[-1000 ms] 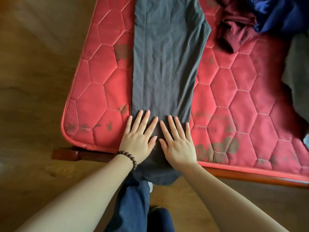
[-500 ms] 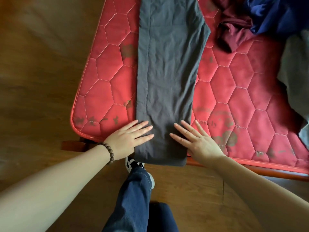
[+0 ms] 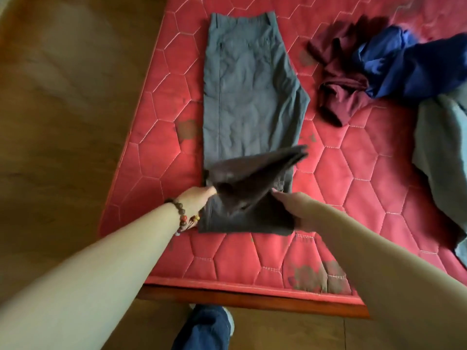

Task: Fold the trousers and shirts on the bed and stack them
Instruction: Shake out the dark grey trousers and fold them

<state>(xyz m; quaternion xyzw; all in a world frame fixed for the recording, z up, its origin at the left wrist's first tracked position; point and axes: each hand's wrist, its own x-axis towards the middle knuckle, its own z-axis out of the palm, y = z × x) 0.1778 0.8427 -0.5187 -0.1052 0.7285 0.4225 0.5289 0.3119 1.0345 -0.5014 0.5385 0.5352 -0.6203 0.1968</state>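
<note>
both hands have left their flat press on the trouser legs and now lift the leg end up and back over the trousers (image 3: 249, 97); 0.5 s ago the cloth lay flat and hung over the bed's near edge, now it sits fully on the mattress (image 3: 353, 185).

left hand (image 3: 195, 198), centre-left of frame, grips the left edge of the raised cloth, fingers hidden under it. bead bracelet (image 3: 183, 218) on that wrist. right hand (image 3: 294, 204), centre-right, holds the right edge, fingers tucked beneath the fabric; how tightly, can't tell. the lifted flap rises toward centre frame, blurred, its tip above the trouser body.

trousers run from centre to upper centre, waistband at top, lying flat except for the raised end.

maroon garment (image 3: 341, 97) crumpled upper right, blue garment (image 3: 404, 64) touching it further right, grey garment (image 3: 442, 152) at right edge. wooden bed frame (image 3: 252, 301) along the lower edge, wood floor (image 3: 63, 109) on the left, jeans leg and shoe (image 3: 204, 327) at bottom centre.
</note>
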